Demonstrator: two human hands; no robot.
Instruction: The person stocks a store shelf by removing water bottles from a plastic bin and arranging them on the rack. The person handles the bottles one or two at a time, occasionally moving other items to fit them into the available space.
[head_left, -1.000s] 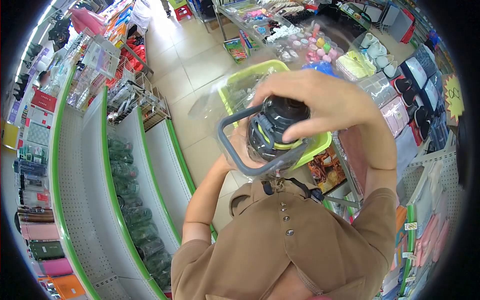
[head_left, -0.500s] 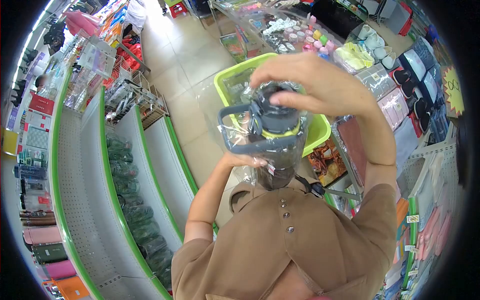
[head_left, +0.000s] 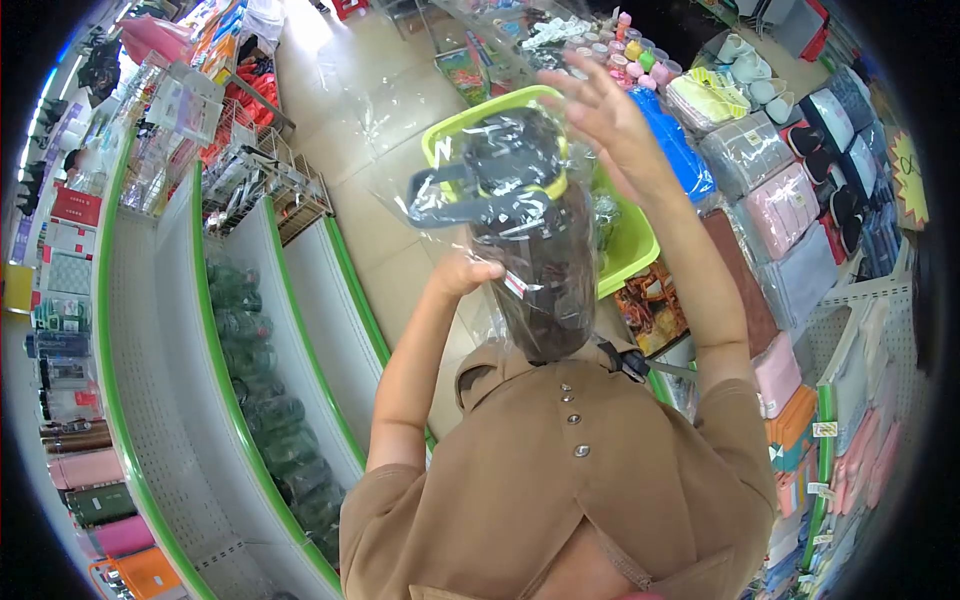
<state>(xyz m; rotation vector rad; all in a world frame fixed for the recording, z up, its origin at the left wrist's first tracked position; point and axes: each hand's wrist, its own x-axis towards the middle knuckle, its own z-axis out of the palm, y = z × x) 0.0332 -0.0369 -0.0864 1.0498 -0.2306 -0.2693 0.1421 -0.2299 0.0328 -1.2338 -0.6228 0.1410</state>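
Note:
A large dark water bottle with a grey carry loop and a yellow-green ring below its lid is tilted in front of my chest. Clear plastic wrap covers it, and a small white-and-red label shows on its side. My left hand grips the bottle's side through the wrap, thumb near the label. To the right of the lid, my right hand is raised with its fingers spread, holding nothing. Behind the bottle is a yellow-green basket, partly hidden, with something clear-wrapped inside.
On the left, white shelves with green edges hold several wrapped dark green bottles. A display on the right carries packed towels, shoes and a blue package. Tiled floor runs between them.
My right hand has left the bottle's lid and moved up and right, its fingers spreading. The plastic wrap now covers the lid. The bottle has shifted slightly, still in my left hand.

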